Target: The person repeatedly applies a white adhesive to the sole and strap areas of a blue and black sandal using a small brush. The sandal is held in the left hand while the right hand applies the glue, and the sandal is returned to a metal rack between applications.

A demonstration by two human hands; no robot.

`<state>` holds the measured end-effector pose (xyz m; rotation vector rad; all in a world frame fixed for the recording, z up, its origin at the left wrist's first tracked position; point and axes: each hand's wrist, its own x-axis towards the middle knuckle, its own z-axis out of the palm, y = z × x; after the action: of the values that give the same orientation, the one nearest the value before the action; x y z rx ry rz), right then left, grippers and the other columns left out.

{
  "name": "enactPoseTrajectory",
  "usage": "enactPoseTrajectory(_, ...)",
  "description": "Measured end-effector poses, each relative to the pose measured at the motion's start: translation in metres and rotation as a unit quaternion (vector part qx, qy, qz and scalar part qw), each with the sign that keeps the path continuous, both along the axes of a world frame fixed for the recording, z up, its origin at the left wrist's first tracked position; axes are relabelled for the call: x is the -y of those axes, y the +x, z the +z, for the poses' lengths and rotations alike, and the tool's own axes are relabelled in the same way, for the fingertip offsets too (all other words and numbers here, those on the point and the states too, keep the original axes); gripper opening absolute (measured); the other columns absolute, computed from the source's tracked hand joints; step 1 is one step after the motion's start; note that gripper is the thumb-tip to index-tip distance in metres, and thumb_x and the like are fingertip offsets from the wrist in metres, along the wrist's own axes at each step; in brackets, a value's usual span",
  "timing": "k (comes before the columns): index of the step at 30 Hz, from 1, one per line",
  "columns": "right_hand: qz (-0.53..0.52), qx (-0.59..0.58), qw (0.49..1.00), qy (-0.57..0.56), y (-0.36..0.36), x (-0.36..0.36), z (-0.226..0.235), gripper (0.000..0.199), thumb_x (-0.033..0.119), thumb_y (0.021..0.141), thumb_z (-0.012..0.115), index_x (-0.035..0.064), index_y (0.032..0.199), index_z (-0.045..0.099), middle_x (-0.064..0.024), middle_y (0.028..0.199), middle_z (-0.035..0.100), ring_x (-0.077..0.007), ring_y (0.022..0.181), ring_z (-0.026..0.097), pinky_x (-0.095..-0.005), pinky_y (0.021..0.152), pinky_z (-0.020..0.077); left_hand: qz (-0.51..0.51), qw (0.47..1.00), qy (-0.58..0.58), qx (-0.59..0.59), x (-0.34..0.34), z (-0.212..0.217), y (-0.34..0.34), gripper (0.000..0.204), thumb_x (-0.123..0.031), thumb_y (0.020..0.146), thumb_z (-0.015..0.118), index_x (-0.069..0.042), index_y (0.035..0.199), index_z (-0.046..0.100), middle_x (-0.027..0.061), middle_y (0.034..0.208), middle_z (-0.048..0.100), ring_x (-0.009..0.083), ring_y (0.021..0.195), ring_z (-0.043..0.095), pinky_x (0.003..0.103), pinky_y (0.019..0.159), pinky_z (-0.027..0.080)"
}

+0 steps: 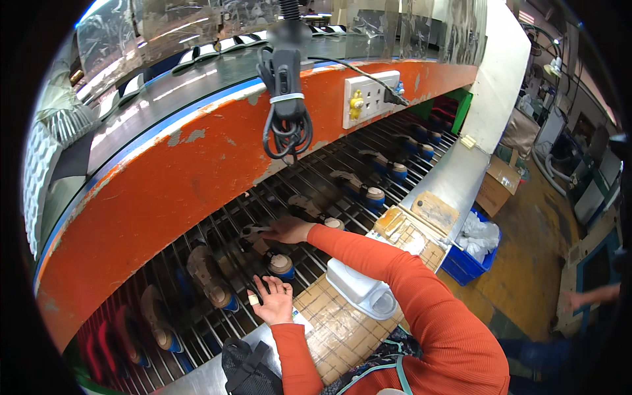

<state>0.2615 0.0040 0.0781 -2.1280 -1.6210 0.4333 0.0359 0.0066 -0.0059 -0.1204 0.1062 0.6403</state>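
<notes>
Dark shoe on a tan last [253,236] sits on the metal roller rack [342,158], pinched by right hand [286,230] w/ fingers closed on it. Left hand [271,296] spread open, palm up, near blue-based last [282,265]. White plastic jug [359,289] beside on tiled bench.

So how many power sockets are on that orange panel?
1: a white socket plate on the orange panel, upper middle, right of the coiled black cable. Others may be hidden.
</notes>
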Motion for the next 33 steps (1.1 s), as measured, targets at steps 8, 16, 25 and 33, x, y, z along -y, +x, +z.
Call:
enactPoseTrajectory(8,0.031,-0.012,0.999,0.023,-0.001,-0.001,-0.007,0.055,0.054,0.096,0.044,0.0015,0.110,0.056,-0.0261,0.102,0.063,-0.0437,0.098,0.060,-0.0482,0.082,0.0448,0.014,1.000,-0.015,-0.019,0.004,0.003,-0.003,0.040,-0.049,0.088,0.058,-0.021,0.117,0.062,0.0014,0.104,0.062,0.0196,0.098,0.057,0.040,0.084,0.040)
enactPoseTrajectory(16,0.021,0.003,1.000,-0.012,0.001,-0.002,-0.001,0.054,0.050,0.096,0.046,-0.0015,0.109,0.055,-0.0267,0.101,0.062,-0.0435,0.098,0.059,-0.0470,0.082,0.0445,0.022,0.999,-0.019,-0.027,0.005,0.004,0.000,0.043,-0.051,0.089,0.055,-0.021,0.119,0.060,0.0024,0.105,0.060,0.0199,0.092,0.056,0.041,0.084,0.040)
enactPoseTrajectory(25,0.037,-0.032,0.998,0.032,0.004,-0.005,-0.024,0.055,0.047,0.094,0.051,-0.0004,0.121,0.052,-0.0263,0.105,0.061,-0.0438,0.101,0.058,-0.0469,0.084,0.0439,0.024,0.999,-0.004,-0.021,0.003,-0.003,0.002,0.042,-0.051,0.089,0.053,-0.020,0.116,0.063,0.0029,0.099,0.062,0.0178,0.077,0.054,0.038,0.075,0.040)
enactPoseTrajectory(33,-0.003,-0.019,0.999,-0.030,-0.005,-0.004,-0.018,0.061,0.054,0.090,0.056,-0.0025,0.112,0.049,-0.0248,0.106,0.062,-0.0401,0.102,0.060,-0.0442,0.084,0.0462,0.023,0.998,-0.024,0.047,-0.002,-0.011,0.004,0.044,-0.050,0.090,0.054,-0.017,0.117,0.063,0.0067,0.096,0.061,0.0166,0.065,0.045,0.030,0.061,0.036)
